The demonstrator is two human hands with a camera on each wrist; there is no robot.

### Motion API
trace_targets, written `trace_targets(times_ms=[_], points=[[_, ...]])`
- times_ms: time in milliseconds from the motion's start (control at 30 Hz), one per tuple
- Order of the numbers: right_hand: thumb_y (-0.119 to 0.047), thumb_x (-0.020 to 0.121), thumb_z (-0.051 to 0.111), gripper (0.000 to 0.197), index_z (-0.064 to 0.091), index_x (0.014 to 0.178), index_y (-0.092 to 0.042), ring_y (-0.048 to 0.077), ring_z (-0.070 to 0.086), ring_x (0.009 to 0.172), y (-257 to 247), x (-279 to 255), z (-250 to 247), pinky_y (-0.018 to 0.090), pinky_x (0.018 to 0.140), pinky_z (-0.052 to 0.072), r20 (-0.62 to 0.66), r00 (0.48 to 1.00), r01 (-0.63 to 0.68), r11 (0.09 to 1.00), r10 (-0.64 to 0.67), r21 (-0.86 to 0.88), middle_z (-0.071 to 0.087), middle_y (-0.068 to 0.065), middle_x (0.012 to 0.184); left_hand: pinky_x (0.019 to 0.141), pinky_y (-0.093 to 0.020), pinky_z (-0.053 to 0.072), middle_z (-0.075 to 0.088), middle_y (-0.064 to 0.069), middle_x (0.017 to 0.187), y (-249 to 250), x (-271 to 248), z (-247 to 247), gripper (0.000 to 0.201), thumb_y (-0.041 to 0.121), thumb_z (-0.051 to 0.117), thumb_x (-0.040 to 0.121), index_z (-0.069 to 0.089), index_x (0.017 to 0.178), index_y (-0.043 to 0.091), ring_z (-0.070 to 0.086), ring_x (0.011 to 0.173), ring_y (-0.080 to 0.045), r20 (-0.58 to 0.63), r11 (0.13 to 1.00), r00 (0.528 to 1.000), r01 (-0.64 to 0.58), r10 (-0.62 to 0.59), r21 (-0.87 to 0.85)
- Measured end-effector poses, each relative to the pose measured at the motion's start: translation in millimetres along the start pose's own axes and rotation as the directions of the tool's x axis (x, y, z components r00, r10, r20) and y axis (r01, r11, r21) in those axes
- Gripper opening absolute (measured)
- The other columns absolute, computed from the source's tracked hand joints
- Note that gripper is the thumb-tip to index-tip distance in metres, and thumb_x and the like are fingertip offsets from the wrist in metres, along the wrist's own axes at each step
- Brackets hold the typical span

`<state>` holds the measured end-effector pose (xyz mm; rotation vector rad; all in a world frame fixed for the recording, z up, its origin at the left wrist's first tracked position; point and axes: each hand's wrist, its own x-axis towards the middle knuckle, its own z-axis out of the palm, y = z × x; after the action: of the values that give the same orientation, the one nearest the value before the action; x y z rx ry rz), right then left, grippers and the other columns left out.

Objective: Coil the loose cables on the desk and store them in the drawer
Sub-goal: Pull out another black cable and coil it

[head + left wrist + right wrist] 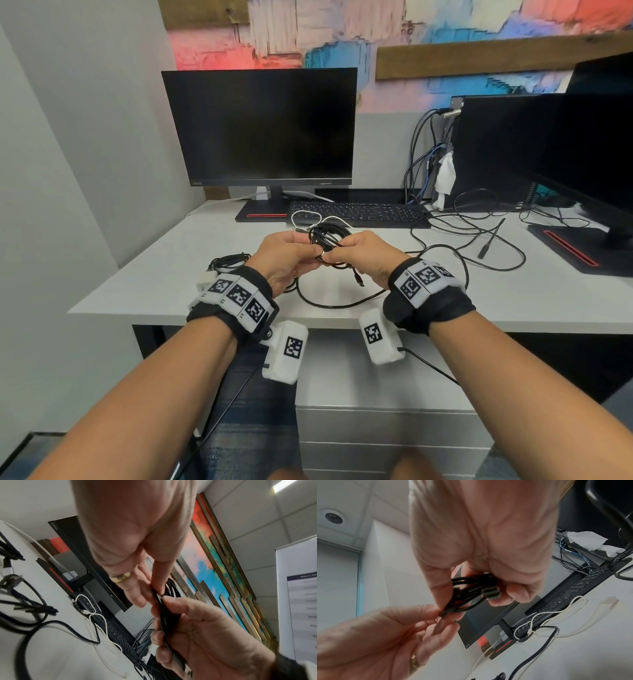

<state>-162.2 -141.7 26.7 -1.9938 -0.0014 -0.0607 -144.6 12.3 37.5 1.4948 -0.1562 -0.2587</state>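
Above the desk (144, 294) edge, the left hand (281, 260) and right hand (368, 255) both pinch a partly coiled black cable (327, 236), light, springy and best gripped where the loops cross. Its tail trails across the desk. No open drawer is visible; the cabinet (394, 428) below is partly hidden by the forearms.

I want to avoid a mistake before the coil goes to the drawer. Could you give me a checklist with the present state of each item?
1. Left hand grips the black cable coil: ok.
2. Right hand grips the same coil: ok.
3. Whole cable wound up: not ok, a plug end hangs below the hands.
4. Coil tied so it stays together: cannot tell.
5. Drawer unit open to receive it: not ok, its fronts look closed.
6. Other cables collected: not ok, the white cable lies loose on the desk.
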Motion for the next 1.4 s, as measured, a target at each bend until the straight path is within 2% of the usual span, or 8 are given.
trace_targets(times_ms=[100, 267, 467, 633, 833, 1000, 1233, 1400], points=[[-0.022, 0.079, 0.072, 0.014, 0.068, 0.070, -0.012, 0.015, 0.045, 0.067, 2.5, 3.1, 4.6, 0.027, 0.063, 0.036, -0.046, 0.999, 0.006, 0.999, -0.007, -0.032, 0.052, 0.005, 0.068, 0.082, -0.032, 0.055, 0.068, -0.013, 0.079, -1.7, 1.6, -1.6, 0.017, -0.008, 0.061, 0.084, 0.057, 0.080, 0.008, 0.067, 0.075, -0.024, -0.021, 0.998, 1.000, 0.006, -0.005, 0.060], [-0.023, 0.081, 0.066, 0.015, 0.065, 0.075, -0.009, 0.013, 0.041, 0.049, -2.7, 1.3, 8.0, 0.020, 0.042, 0.035, -0.041, 0.999, 0.000, 0.967, -0.011, -0.254, 0.047, 0.001, 0.057, 0.085, -0.036, 0.055, 0.066, -0.015, 0.083, -10.5, 5.0, -3.5, 0.017, -0.006, 0.064, 0.082, 0.056, 0.081, 0.008, 0.064, 0.076, -0.024, -0.073, 0.990, 0.997, 0.016, -0.006, 0.143], [-0.024, 0.088, 0.058, 0.019, 0.063, 0.081, -0.007, 0.015, 0.044, 0.052, -4.8, 2.2, 7.9, 0.022, 0.046, 0.038, 0.020, 1.000, 0.018, 0.915, -0.011, -0.402, 0.048, 0.002, 0.062, 0.083, -0.034, 0.055, 0.065, -0.015, 0.083, -14.7, 5.8, -8.3, 0.019, -0.010, 0.062, 0.081, 0.056, 0.085, 0.008, 0.064, 0.072, -0.021, -0.029, 0.994, 0.999, 0.018, -0.015, 0.106], [-0.022, 0.088, 0.064, 0.015, 0.068, 0.084, -0.008, 0.014, 0.045, 0.066, -0.9, 4.5, -1.0, 0.028, 0.063, 0.037, 0.128, 0.992, 0.046, 0.939, -0.002, -0.342, 0.052, 0.004, 0.071, 0.083, -0.032, 0.055, 0.066, -0.014, 0.089, -15.5, 3.8, -13.9, 0.023, -0.010, 0.058, 0.085, 0.054, 0.099, 0.007, 0.066, 0.077, -0.021, 0.051, 0.997, 0.997, 0.052, -0.055, 0.060], [-0.011, 0.090, 0.061, 0.010, 0.063, 0.080, -0.012, 0.014, 0.041, 0.067, 1.2, 2.9, -2.9, 0.023, 0.058, 0.032, 0.166, 0.985, -0.005, 0.974, 0.043, -0.225, 0.051, 0.005, 0.074, 0.075, -0.027, 0.057, 0.065, -0.015, 0.094, -15.7, 4.7, -15.6, 0.029, -0.004, 0.058, 0.087, 0.050, 0.114, 0.004, 0.064, 0.076, -0.019, 0.092, 0.996, 0.992, 0.088, -0.089, 0.009], [-0.011, 0.090, 0.060, 0.021, 0.057, 0.070, -0.017, 0.010, 0.036, 0.060, 3.3, 3.9, -0.6, 0.021, 0.053, 0.028, 0.131, 0.990, -0.030, 0.978, 0.058, -0.205, 0.047, 0.001, 0.068, 0.086, -0.029, 0.048, 0.067, -0.008, 0.087, -17.3, 4.8, -15.3, 0.007, 0.008, 0.057, 0.091, 0.061, 0.097, 0.007, 0.062, 0.072, -0.011, 0.149, 0.993, 0.983, 0.101, -0.110, 0.067], [-0.022, 0.092, 0.059, 0.013, 0.063, 0.092, -0.010, 0.014, 0.043, 0.064, 1.7, 9.5, 2.5, 0.025, 0.057, 0.034, 0.126, 0.988, -0.036, 0.930, 0.088, -0.367, 0.049, 0.002, 0.070, 0.100, -0.037, 0.034, 0.072, 0.001, 0.087, -10.8, 0.1, -9.2, 0.017, 0.033, 0.056, 0.091, 0.064, 0.093, 0.018, 0.060, 0.092, -0.012, 0.205, 0.980, 0.959, 0.189, -0.198, 0.064], [-0.022, 0.094, 0.056, 0.014, 0.059, 0.082, -0.015, 0.012, 0.038, 0.053, -0.6, 6.2, 2.7, 0.023, 0.046, 0.032, 0.157, 0.985, -0.011, 0.924, 0.076, -0.383, 0.044, 0.001, 0.065, 0.109, -0.042, 0.024, 0.068, 0.003, 0.070, -12.2, 1.9, -7.0, 0.015, 0.030, 0.054, 0.093, 0.061, 0.085, 0.020, 0.058, 0.084, -0.012, 0.157, 0.966, 0.953, 0.256, -0.259, 0.041]])
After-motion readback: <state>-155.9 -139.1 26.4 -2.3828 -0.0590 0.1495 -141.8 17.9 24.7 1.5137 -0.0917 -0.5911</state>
